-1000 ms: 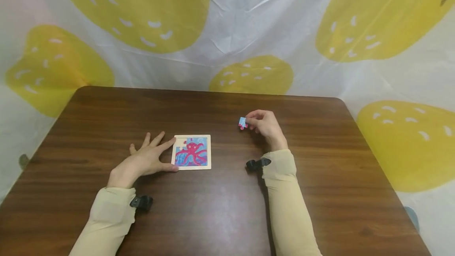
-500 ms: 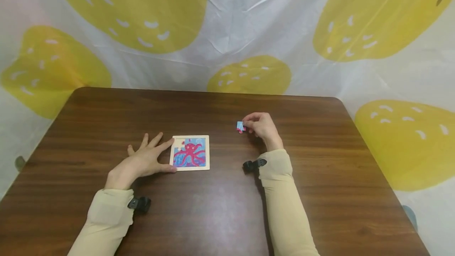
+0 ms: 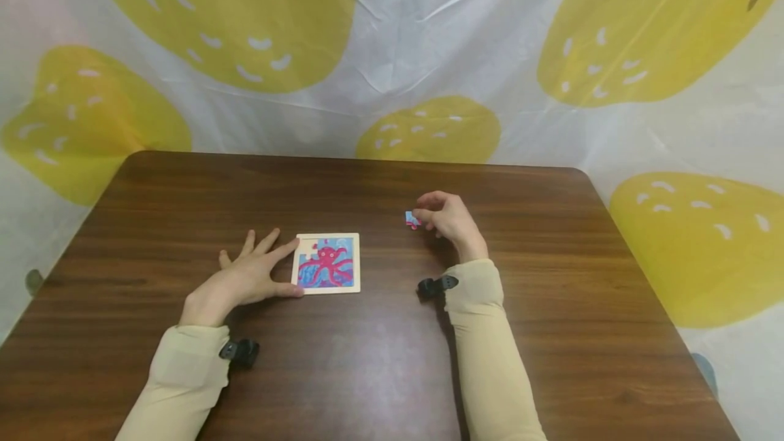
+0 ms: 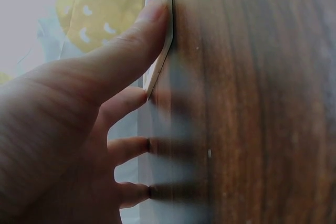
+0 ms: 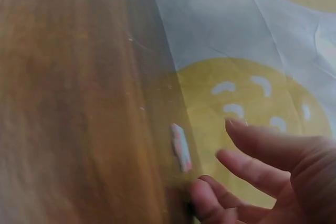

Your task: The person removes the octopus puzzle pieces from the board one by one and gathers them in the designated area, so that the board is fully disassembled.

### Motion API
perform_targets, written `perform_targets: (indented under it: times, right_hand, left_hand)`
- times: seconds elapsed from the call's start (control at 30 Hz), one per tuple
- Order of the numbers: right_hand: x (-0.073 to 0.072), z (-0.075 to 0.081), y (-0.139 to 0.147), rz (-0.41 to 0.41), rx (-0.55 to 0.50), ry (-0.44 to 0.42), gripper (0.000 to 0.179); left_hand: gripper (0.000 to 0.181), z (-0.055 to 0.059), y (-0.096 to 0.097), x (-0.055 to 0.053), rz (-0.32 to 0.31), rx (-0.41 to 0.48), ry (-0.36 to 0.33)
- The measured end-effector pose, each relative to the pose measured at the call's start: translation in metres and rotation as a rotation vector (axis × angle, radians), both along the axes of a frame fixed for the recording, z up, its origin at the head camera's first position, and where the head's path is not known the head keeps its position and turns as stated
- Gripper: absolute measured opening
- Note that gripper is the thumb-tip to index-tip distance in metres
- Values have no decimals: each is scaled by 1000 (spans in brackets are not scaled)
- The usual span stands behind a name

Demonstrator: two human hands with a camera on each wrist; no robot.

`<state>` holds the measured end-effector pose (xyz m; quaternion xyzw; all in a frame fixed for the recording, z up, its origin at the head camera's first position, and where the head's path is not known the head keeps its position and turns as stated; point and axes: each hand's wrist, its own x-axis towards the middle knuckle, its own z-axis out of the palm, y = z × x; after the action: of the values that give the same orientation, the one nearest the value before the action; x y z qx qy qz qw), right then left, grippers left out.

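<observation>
A small square puzzle board [image 3: 327,266] with a pale wooden frame and a pink octopus picture lies left of centre on the table. Bare pale wood shows in its upper left corner. My left hand [image 3: 243,279] rests at the board's left side, thumb on the lower left corner and index fingertip at the upper left, the other fingers spread on the table. A blue and pink puzzle piece [image 3: 412,219] lies to the right of the board. Just beside it is my right hand [image 3: 452,223]; the right wrist view shows thumb and fingers parted and off the piece [image 5: 181,148].
The dark wooden table [image 3: 551,332] has its far edge against a white cloth with large yellow fruit shapes [image 3: 429,129]. Black wrist cameras sit on the left cuff [image 3: 241,352] and right cuff [image 3: 436,287].
My right hand has carried the puzzle piece a little left and nearer, then let go of it onto the table. The left hand stays at the board.
</observation>
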<state>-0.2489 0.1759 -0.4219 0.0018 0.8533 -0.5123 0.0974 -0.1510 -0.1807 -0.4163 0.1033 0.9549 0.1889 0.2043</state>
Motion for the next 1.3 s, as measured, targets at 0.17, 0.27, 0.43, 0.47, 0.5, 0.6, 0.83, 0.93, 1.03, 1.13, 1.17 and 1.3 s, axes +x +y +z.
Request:
perform_targets:
  times: [0.17, 0.27, 0.43, 0.47, 0.5, 0.6, 0.83, 0.93, 1.03, 1.13, 1.17, 1.3]
  right_hand:
    - [5, 9, 4, 82, 51, -17, 51]
    - [9, 15, 7, 125, 101, 26, 57]
    - [15, 30, 5, 148, 124, 123, 57]
    - [17, 34, 3, 148, 128, 138, 56]
    - [19, 38, 0, 145, 135, 152, 56]
    - [24, 47, -10, 135, 152, 188, 55]
    - [33, 54, -47, 173, 164, 300, 47]
    - [37, 52, -65, 211, 177, 351, 44]
    - [40, 51, -80, 251, 179, 370, 42]
    - [43, 49, -92, 290, 206, 373, 40]
    - [44, 49, -96, 302, 214, 367, 39]
    - [46, 46, -109, 365, 242, 335, 39]
  left_hand:
    - [101, 0, -1, 1, -5, -2, 3]
    - [101, 0, 0, 1, -7, -1, 4]
    - [101, 1, 1, -1, -2, -2, 3]
    - [101, 1, 1, -1, -2, -4, 3]
    - [101, 1, 1, -1, -2, -5, 2]
    - [102, 1, 1, -1, -4, -5, 3]
    - [102, 1, 0, 1, -7, -3, -3]
    - [102, 1, 0, 1, -9, -1, -1]
    - [102, 0, -1, 1, -11, -1, 1]
    - [102, 1, -1, 0, -12, 3, -3]
    - [102, 1, -1, 0, -12, 5, -5]
    - [102, 3, -3, 0, -12, 8, -12]
